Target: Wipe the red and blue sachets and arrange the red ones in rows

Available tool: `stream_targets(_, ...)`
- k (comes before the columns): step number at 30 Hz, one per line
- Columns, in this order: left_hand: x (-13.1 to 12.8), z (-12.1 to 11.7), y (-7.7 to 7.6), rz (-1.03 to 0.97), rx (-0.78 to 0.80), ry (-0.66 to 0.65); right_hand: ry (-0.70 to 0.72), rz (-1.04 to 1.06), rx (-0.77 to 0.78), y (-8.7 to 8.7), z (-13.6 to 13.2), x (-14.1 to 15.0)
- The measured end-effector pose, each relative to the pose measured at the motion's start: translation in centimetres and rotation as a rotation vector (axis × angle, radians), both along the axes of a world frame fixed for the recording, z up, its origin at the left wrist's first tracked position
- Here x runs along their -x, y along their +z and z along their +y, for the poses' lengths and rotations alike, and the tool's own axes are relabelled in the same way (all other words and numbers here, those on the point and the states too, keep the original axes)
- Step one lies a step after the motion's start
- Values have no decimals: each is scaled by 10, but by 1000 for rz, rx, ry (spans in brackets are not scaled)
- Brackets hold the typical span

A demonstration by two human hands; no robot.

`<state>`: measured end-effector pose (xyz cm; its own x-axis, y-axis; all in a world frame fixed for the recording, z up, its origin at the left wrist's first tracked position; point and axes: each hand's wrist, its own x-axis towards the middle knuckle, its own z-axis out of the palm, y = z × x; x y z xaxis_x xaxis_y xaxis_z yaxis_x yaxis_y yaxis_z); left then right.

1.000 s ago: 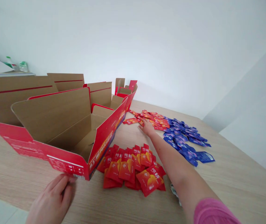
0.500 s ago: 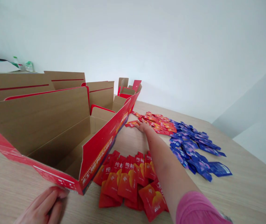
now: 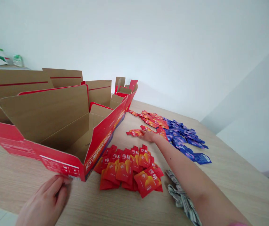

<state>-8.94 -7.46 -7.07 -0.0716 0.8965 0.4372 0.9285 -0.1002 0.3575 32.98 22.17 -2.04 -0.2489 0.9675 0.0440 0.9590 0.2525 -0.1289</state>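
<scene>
My left hand (image 3: 45,201) rests at the near corner of an open red cardboard box (image 3: 61,163), its fingertips touching the box's lower front flap. My right arm stretches across the wooden table (image 3: 231,182). My right hand (image 3: 149,136) lies flat on a few red sachets (image 3: 135,132) and drags them over the tabletop. A heap of red sachets (image 3: 129,168) lies beside the box near me. More red sachets (image 3: 152,117) and a spread of blue sachets (image 3: 183,138) lie farther back.
Several more open red and brown cardboard boxes (image 3: 99,91) stand in a row behind the first one along the left. A crumpled grey patterned wrapper (image 3: 181,197) lies under my right forearm. White walls close off the table's far side.
My right hand has pulled back from the far red pile toward me, sliding a few red sachets along the table. My left hand has stayed at the box corner.
</scene>
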Motion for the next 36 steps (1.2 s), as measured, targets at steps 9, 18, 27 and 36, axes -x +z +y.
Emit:
stream_targets(9, -12, -1, 25, -2, 49, 12, 94, -265, 117, 28, -43, 22)
stream_targets(18, -16, -3, 40, 13, -44, -39, -7, 59, 5, 79, -92, 31)
stream_targets(27, -21, -11, 43, -31, -215, -204, 82, 669, -16, 79, -249, 35)
stream_targets(36, -118, -54, 129, -698, 455, -797, -20, 1155, 133, 78, -365, 73)
